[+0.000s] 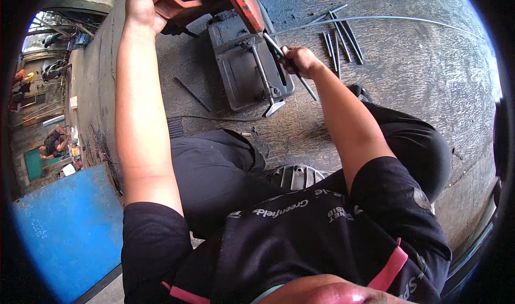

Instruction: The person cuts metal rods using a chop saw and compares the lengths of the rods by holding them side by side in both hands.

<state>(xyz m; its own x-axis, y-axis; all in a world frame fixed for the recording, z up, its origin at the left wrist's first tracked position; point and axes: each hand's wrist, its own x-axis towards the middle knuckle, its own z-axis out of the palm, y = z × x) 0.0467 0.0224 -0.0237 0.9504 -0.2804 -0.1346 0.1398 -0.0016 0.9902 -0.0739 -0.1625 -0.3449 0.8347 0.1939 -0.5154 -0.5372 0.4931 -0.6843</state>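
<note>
My left hand [144, 11] is wrapped round the orange handle [173, 4] of a chop saw at the top of the view. Its orange guard [241, 6] slants down over the dark metal base [236, 81]. A screw clamp [260, 68] runs along that base. In my right hand [301, 62] is a thin metal rod [310, 89], gripped at the base's right side. The rod's far end reaches up to the tip of the guard. Whether the blade touches it is hidden by the guard.
Several cut rods [343, 38] lie on the floor right of the saw; a long thin strip [397, 18] arches above them. One short rod [192, 93] and a cord [214, 117] lie left and near. A blue panel [70, 229] stands lower left. Another person [53, 143] is far left.
</note>
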